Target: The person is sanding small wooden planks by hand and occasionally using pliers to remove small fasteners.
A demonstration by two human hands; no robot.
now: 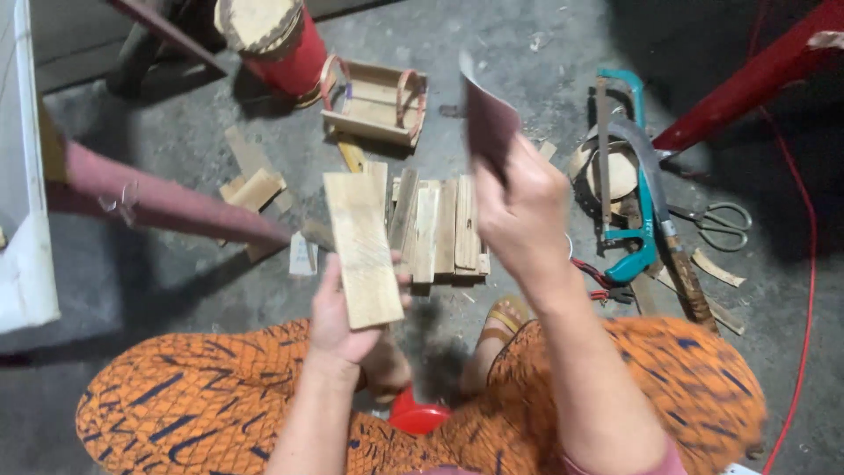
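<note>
Your left hand: fingers closed round the lower end of a flat wooden board, held upright over your lap. Your right hand: fingers pinched shut on a dark red sheet of sandpaper, raised just right of the board. Beyond: stack of wooden slats on the floor; small wooden crate; hacksaw; scissors.

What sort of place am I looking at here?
Probably an informal woodworking spot on a bare concrete floor. Cut wooden slats lie stacked there beside a teal hacksaw and scissors, and the left hand holds a wooden board.
</note>
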